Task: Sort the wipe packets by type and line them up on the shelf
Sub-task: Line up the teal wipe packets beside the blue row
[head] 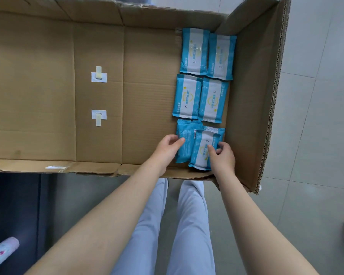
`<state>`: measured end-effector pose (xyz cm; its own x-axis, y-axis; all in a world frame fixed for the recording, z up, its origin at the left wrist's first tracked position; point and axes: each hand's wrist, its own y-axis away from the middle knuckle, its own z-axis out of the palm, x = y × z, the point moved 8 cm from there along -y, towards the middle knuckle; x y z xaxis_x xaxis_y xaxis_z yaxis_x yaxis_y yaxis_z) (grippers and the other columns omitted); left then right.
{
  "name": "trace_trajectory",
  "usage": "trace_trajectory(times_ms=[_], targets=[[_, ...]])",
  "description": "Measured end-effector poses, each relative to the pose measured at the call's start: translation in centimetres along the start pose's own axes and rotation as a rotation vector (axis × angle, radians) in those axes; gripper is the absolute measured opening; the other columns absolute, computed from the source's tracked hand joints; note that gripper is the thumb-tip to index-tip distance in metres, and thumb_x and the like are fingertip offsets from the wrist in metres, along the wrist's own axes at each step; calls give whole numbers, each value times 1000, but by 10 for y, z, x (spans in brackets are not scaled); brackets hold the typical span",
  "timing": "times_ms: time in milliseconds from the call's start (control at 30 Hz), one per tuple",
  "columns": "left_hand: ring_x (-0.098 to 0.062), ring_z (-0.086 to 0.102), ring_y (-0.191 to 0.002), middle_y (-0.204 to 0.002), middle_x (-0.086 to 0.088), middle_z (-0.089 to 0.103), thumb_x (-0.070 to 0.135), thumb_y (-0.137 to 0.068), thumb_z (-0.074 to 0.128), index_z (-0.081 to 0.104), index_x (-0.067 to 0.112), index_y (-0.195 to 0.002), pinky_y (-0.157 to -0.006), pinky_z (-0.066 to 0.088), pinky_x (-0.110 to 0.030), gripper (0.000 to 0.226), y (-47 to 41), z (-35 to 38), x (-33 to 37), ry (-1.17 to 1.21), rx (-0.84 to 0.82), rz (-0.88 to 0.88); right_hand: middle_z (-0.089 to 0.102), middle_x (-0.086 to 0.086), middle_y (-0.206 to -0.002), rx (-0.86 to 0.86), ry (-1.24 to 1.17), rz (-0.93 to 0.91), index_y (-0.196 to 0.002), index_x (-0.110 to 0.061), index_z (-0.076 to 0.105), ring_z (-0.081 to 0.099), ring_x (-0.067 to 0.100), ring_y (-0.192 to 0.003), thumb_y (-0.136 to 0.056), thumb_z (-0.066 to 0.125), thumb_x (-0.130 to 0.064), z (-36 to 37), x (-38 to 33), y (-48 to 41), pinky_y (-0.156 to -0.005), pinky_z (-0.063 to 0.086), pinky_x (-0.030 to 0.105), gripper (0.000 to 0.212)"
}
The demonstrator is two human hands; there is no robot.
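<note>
Since these wipe packets (189,96) looked soft, light and a bit slick, I'd pinch one by a long edge or the crimped seam, not the squishy middle. Six sat at the right end of the cardboard box (48,96): four face up in two tidy rows, two by the near edge. There the left hand (167,148) pinched the flipped packet (185,132) by its side; the right hand (223,158) gripped the tilted packet (202,147) overlapping it.

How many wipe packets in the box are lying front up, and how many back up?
Front-up packets: 5
Back-up packet: 1
Total: 6
A blue strip behind the nearest front-up one may be another packet; I cannot tell.
</note>
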<state>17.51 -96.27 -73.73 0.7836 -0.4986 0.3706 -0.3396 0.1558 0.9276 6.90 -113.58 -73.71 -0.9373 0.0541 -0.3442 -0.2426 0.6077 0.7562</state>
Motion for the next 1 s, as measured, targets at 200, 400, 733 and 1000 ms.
trace_trajectory(times_ms=[200,400,733,1000], targets=[[-18,61,-105,-116,-4,63,22,-101,53,51,9,-123,-72,49,-25,26,0,-6,-9,39,46,-2,65,5,-115,-51,-86,105,-114,-10,63,65,23,-101,-91,68,-34,9,5,-4,-92,55,44,34],[-14,61,-99,-114,-3,62,23,-102,50,50,17,-117,-78,52,-26,15,37,-37,1,244,197,92,69,-3,-94,-4,-472,-73,-102,-17,57,67,12,-84,-97,62,-21,-28,-29,31,-75,57,27,9],[-20,59,-112,-118,3,62,38,-104,43,51,32,-124,-101,48,-44,22,225,-76,68,592,328,216,72,12,-110,-248,-680,-304,-106,-15,63,70,27,-96,-94,66,-24,-119,-161,175,-86,58,43,15],[-15,55,-73,-91,1,57,55,-68,71,52,26,-120,-59,46,-28,63,457,-141,72,1042,142,505,74,14,-107,-686,-567,-504,-121,-14,60,71,32,-94,-82,71,-17,-135,-239,382,-79,59,44,41]])
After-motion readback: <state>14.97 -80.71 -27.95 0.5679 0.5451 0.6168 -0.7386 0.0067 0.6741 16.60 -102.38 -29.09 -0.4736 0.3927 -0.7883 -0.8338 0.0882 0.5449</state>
